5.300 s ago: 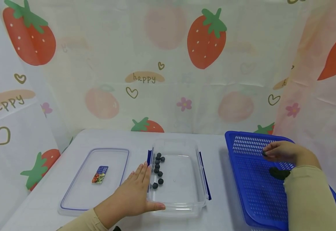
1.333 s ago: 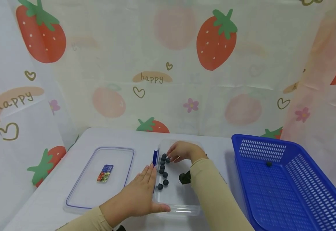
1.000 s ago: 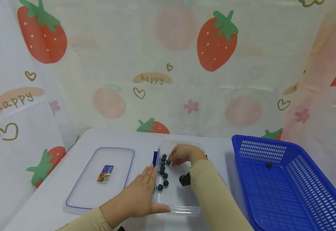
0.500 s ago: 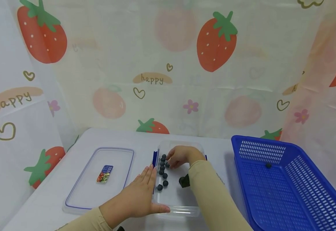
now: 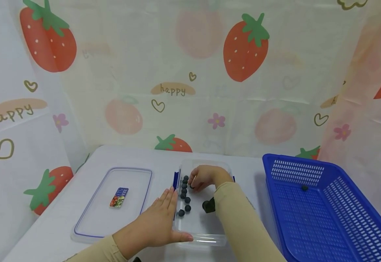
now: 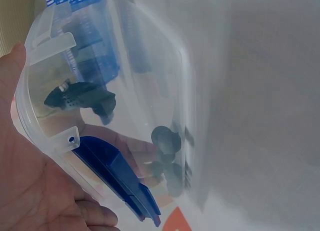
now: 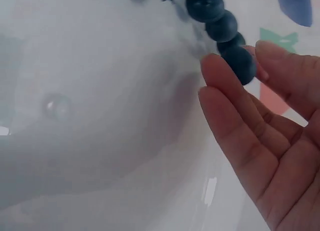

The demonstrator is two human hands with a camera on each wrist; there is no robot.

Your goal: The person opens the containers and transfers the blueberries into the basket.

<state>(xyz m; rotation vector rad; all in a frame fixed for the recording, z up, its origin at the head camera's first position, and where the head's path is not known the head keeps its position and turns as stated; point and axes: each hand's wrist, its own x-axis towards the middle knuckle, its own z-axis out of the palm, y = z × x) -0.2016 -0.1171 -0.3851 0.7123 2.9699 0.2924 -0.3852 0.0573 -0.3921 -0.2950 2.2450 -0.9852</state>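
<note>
Transparent plastic forms the rectangular box, which stands on the white worktop and has dark blue clips at its sides. Inside, along the left wall, small dark round balls lie in an uneven row; some touch each other, while the 2 nearest to the person lie a little apart. The right hand reaches into the box with its fingers narrow: their tips and the thumb hold 1 dark round ball just beside the row. Whether this ball touches its neighbours, I cannot tell.

The left hand rests against the left wall from outside, fingers straight and close together, with the thumb stretched wide towards the front of the box. Left of this hand, a transparent lid with a blue edge lies flat, bearing a small colourful label. To the right stands a blue plastic basket with perforated walls, where 1 more dark ball lies near the far end. Behind the worktop hangs a pale cloth with printed strawberries.
</note>
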